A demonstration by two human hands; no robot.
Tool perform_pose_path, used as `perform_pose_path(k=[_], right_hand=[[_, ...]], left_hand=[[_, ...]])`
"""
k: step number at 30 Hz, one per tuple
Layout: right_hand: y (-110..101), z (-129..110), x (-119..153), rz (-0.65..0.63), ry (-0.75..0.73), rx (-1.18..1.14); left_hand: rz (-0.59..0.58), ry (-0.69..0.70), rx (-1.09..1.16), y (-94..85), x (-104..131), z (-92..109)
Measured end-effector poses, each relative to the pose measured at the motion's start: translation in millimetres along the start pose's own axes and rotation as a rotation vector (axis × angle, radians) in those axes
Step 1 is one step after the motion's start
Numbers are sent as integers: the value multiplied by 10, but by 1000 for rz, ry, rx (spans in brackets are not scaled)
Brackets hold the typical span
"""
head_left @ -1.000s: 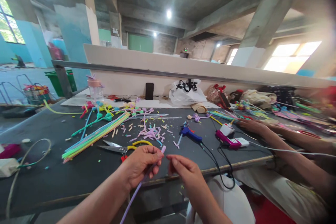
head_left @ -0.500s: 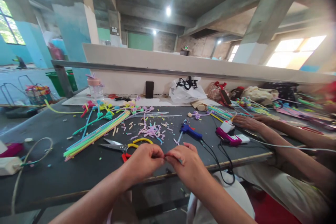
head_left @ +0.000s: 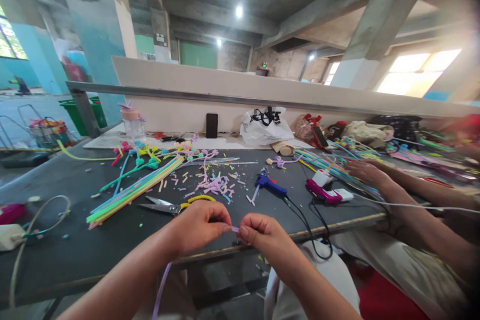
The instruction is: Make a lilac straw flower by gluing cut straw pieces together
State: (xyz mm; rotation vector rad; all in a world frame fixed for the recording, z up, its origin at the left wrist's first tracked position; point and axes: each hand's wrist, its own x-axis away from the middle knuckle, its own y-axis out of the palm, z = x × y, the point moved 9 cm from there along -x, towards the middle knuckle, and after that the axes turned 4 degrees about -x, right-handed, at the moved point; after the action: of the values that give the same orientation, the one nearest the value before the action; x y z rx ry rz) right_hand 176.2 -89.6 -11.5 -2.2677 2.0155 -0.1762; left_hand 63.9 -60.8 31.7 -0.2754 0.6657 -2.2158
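A thin lilac strip [head_left: 235, 229] shows in the small gap between my two hands. My left hand [head_left: 202, 225] pinches one side of it between thumb and fingertips, and my right hand [head_left: 259, 230] pinches the other. A lilac length [head_left: 162, 290] hangs below my left wrist; whether it is the same strip is hidden. Just beyond my left hand lie open scissors [head_left: 165, 205] with a yellow handle, partly covered by the hand. A blue glue gun [head_left: 270, 185] rests on the table [head_left: 123, 255] beyond my right hand. Short lilac cut pieces [head_left: 215, 185] are scattered between them.
A bundle of pastel sticks [head_left: 135, 192] lies left, near knotted colourful shapes [head_left: 148, 160]. Behind stand a bottle [head_left: 133, 125], a phone [head_left: 212, 126] and a white bag [head_left: 264, 127]. Right are a magenta-and-white plug block [head_left: 324, 192], black cables [head_left: 305, 222] and another person's hands [head_left: 365, 172].
My hands have moved slightly apart, exposing the lilac strip between them. A lilac length now shows below my left wrist. The view has shifted a little, and the neighbour's hands have moved right.
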Motion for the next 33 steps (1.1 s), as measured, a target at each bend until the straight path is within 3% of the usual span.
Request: perform_pose_path(k=[4,9,14,18,23,27,33], right_hand=[[70,-79,31,-30,19,-105],[149,-70,27,-34,-18,-319],[204,-6,-6,38,-116,-500],[240,-47,-18,111,-172,-567],[260,-95,-21,160,-213,-559],[248,-76,-4,211,-227,-520],[239,-81,22,273,-222,-423]], left_hand=[[-88,-56,267,92,11,-157],[-60,-59,635,225,-6,-334],[127,65,925,216,-22,-284],[317,167,879,137,-8,-218],[569,203,647,29,122,-250],[587,224,519,12,218,-227],[604,206,525,-9,274,-236]])
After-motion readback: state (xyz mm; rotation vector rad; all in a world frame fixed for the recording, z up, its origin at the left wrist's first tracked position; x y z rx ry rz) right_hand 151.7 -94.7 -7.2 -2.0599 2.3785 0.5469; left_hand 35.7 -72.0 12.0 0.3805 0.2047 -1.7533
